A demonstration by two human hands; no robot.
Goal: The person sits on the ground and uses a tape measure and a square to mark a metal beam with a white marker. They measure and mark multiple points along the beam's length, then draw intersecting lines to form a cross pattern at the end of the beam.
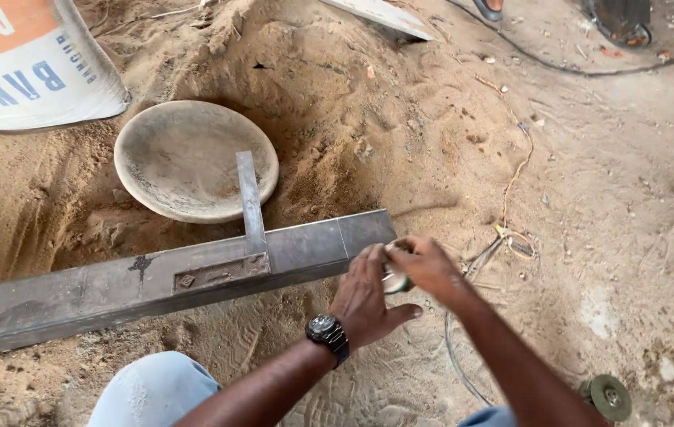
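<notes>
small round object (394,279): at right end of steel beam (155,281), pinched in right hand (430,267), fingers curled round it. left hand (366,296) flat against its left side, nearer beam; whether gripping, cannot tell. beam's long axis runs leftward.

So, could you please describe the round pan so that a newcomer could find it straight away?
Start at the long grey metal beam lying across the sand. Just behind it, beneath the white sack, sits the shallow round dusty grey pan. It is the only bowl-shaped thing there.
</notes>
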